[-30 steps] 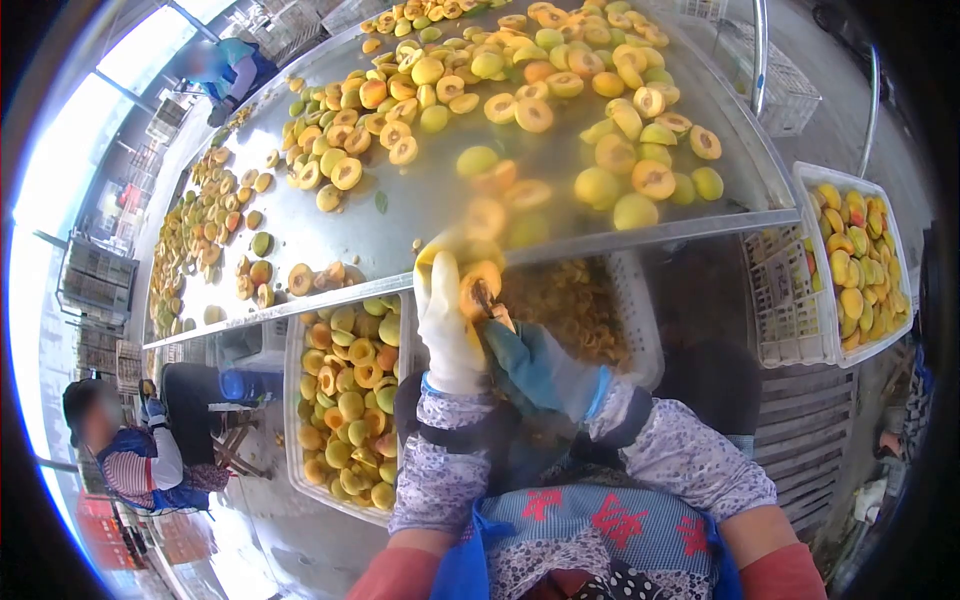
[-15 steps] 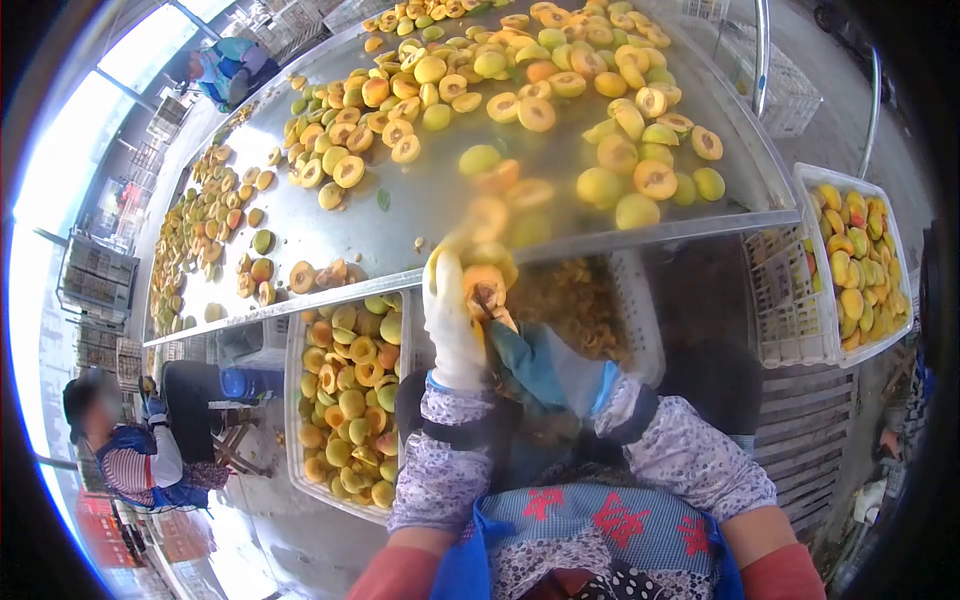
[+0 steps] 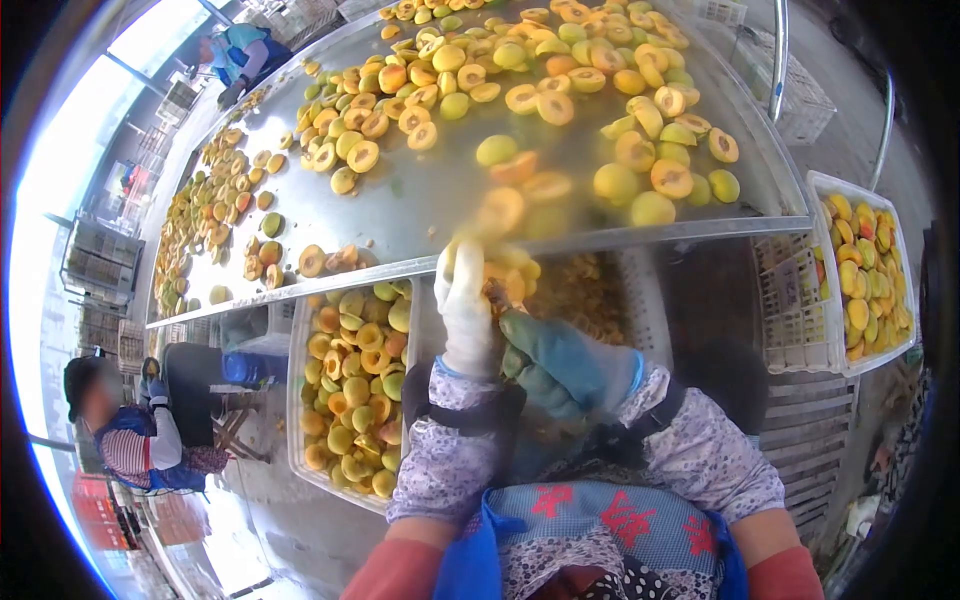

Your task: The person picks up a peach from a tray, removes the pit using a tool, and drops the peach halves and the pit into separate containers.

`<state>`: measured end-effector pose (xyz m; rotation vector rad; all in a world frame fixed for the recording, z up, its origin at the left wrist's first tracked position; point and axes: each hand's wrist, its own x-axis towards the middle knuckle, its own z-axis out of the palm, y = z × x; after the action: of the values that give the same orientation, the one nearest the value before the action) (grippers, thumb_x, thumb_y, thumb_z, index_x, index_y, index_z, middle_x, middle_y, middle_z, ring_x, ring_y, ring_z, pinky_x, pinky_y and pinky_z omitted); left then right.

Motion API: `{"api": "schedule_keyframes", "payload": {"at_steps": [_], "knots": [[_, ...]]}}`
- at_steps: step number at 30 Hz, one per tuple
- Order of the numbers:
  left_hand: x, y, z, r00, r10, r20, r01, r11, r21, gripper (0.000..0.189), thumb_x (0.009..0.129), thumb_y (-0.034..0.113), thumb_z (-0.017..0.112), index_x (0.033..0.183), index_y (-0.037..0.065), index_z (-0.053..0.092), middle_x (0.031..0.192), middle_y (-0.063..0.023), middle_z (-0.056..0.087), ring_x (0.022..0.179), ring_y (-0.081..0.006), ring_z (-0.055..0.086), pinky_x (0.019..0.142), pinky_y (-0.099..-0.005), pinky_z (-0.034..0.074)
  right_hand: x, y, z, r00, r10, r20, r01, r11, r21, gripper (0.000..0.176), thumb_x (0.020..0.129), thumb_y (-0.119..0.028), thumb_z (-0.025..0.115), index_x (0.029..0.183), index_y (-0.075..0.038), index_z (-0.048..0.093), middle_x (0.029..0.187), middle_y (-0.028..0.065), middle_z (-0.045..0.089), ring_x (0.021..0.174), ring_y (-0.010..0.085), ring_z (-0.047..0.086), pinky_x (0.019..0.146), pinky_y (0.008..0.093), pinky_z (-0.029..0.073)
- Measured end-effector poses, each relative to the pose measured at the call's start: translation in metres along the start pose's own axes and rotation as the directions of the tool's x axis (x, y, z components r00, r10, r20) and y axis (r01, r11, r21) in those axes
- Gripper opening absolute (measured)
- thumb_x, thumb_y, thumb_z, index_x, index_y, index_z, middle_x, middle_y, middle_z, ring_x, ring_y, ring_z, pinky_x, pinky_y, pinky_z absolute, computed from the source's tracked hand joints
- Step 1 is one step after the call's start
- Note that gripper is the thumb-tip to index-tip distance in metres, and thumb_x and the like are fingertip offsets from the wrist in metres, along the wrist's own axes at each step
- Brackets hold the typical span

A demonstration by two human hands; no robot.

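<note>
My left hand [image 3: 464, 310], in a white glove, is closed around a yellow peach [image 3: 517, 270] at the near edge of the metal table. The fruit's cut flesh faces my right hand, with a brown patch at its middle. My right hand [image 3: 565, 365], in a blue-green glove, is closed with its fingertips against the peach; what it grips is hidden. Just beyond my hands, blurred peach halves [image 3: 502, 208] lie on the table [image 3: 420, 215]. Below the fruit stands a crate [image 3: 645, 300] of brownish pieces, partly covered by my hands.
Many peach halves [image 3: 360, 155] spread over the table. A crate of peaches [image 3: 355, 400] stands left of my knees, another crate of peaches [image 3: 862, 280] to the right. One co-worker [image 3: 130, 430] sits at the left; another person [image 3: 240, 58] is at the far left corner.
Both hands stay together at the peach. My right hand has turned, its fingers now curled closer below the fruit. The whole view has shifted slightly.
</note>
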<state>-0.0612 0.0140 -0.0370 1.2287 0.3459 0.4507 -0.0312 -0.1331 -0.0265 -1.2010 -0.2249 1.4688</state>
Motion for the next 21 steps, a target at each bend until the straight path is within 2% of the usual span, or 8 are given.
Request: {"api": "schedule_keyframes", "payload": {"at_steps": [6, 8, 9, 11, 12, 17, 19, 21], "knots": [[-0.006, -0.001, 0.005, 0.999, 0.032, -0.002, -0.032, 0.997, -0.070, 0.034, 0.103, 0.021, 0.044, 0.119, -0.004, 0.062, 0.082, -0.0151, 0.070, 0.071, -0.0219, 0.063, 0.069, -0.0320, 0.053, -0.003, 0.007, -0.001, 0.965, -0.261, -0.001, 0.250, 0.924, -0.291, 0.042, 0.105, -0.047, 0.045, 0.084, -0.012, 0.053, 0.056, -0.0079, 0.041, 0.042, 0.0067, 0.036, 0.037, 0.0242, 0.028], [0.007, -0.017, -0.007, 0.693, 0.653, 0.305, -0.559, 0.220, 0.799, 0.029, 0.095, 0.019, 0.052, 0.112, 0.000, 0.065, 0.085, -0.0120, 0.070, 0.081, -0.0265, 0.064, 0.077, -0.0363, 0.052, -0.015, -0.010, 0.006, 0.986, 0.092, 0.136, -0.126, 0.956, 0.266, 0.042, 0.106, -0.048, 0.046, 0.080, -0.014, 0.049, 0.055, -0.0086, 0.037, 0.040, 0.0060, 0.031, 0.035, 0.0240, 0.026], [0.008, -0.024, -0.013, 0.599, 0.699, 0.392, -0.573, 0.031, 0.819, 0.029, 0.098, 0.022, 0.050, 0.111, 0.001, 0.065, 0.084, -0.0113, 0.070, 0.076, -0.0239, 0.063, 0.071, -0.0339, 0.050, -0.010, -0.004, 0.001, 0.971, 0.031, 0.236, -0.106, 0.944, 0.314, 0.044, 0.106, -0.050, 0.046, 0.079, -0.015, 0.048, 0.055, -0.0088, 0.036, 0.039, 0.0057, 0.030, 0.034, 0.0236, 0.025], [0.006, -0.023, -0.003, 0.935, 0.344, 0.089, -0.353, 0.864, 0.359, 0.032, 0.102, 0.027, 0.047, 0.108, 0.001, 0.064, 0.080, -0.0098, 0.069, 0.066, -0.0185, 0.061, 0.061, -0.0290, 0.048, 0.003, 0.023, -0.025, 0.916, -0.031, 0.400, -0.154, 0.893, 0.423, 0.047, 0.105, -0.055, 0.044, 0.078, -0.016, 0.047, 0.054, -0.0087, 0.034, 0.038, 0.0057, 0.028, 0.033, 0.0228, 0.022], [0.003, -0.020, -0.001, 0.990, 0.140, 0.021, -0.141, 0.987, 0.079, 0.034, 0.104, 0.030, 0.045, 0.107, 0.001, 0.064, 0.079, -0.0090, 0.068, 0.062, -0.0158, 0.060, 0.056, -0.0266, 0.046, 0.013, 0.037, -0.032, 0.892, -0.032, 0.451, -0.213, 0.851, 0.481, 0.049, 0.105, -0.058, 0.043, 0.079, -0.016, 0.047, 0.053, -0.0084, 0.034, 0.037, 0.0060, 0.028, 0.032, 0.0225, 0.021], [0.004, -0.019, -0.002, 0.991, -0.046, 0.127, 0.106, 0.845, -0.524, 0.041, 0.104, 0.036, 0.048, 0.113, -0.001, 0.061, 0.079, -0.0126, 0.068, 0.059, -0.0194, 0.062, 0.052, -0.0295, 0.049, 0.002, 0.016, -0.003, 0.975, 0.031, -0.222, -0.051, 0.995, -0.085, 0.030, 0.105, -0.039, 0.052, 0.094, -0.011, 0.056, 0.059, -0.0018, 0.049, 0.040, 0.0153, 0.043, 0.036, 0.0277, 0.035], [0.006, -0.017, -0.006, 0.979, -0.126, 0.157, 0.201, 0.679, -0.706, 0.038, 0.103, 0.036, 0.048, 0.119, 0.002, 0.059, 0.085, -0.0101, 0.066, 0.065, -0.0230, 0.064, 0.054, -0.0343, 0.051, 0.012, 0.047, -0.026, 0.826, -0.560, -0.063, 0.262, 0.481, -0.837, 0.022, 0.098, -0.024, 0.058, 0.111, -0.007, 0.056, 0.078, 0.0104, 0.059, 0.065, 0.0298, 0.054, 0.059, 0.0384, 0.044], [0.024, -0.025, -0.031, 0.997, 0.017, 0.081, 0.055, 0.587, -0.808, 0.039, 0.102, 0.036, 0.052, 0.124, 0.004, 0.057, 0.090, -0.0076, 0.064, 0.071, -0.0241, 0.064, 0.057, -0.0365, 0.052, 0.029, 0.080, -0.050, 0.517, -0.702, 0.490, 0.189, -0.465, -0.865, 0.038, 0.092, -0.010, 0.063, 0.129, -0.002, 0.056, 0.097, 0.0225, 0.069, 0.089, 0.0442, 0.065, 0.082, 0.0491, 0.052]]}}
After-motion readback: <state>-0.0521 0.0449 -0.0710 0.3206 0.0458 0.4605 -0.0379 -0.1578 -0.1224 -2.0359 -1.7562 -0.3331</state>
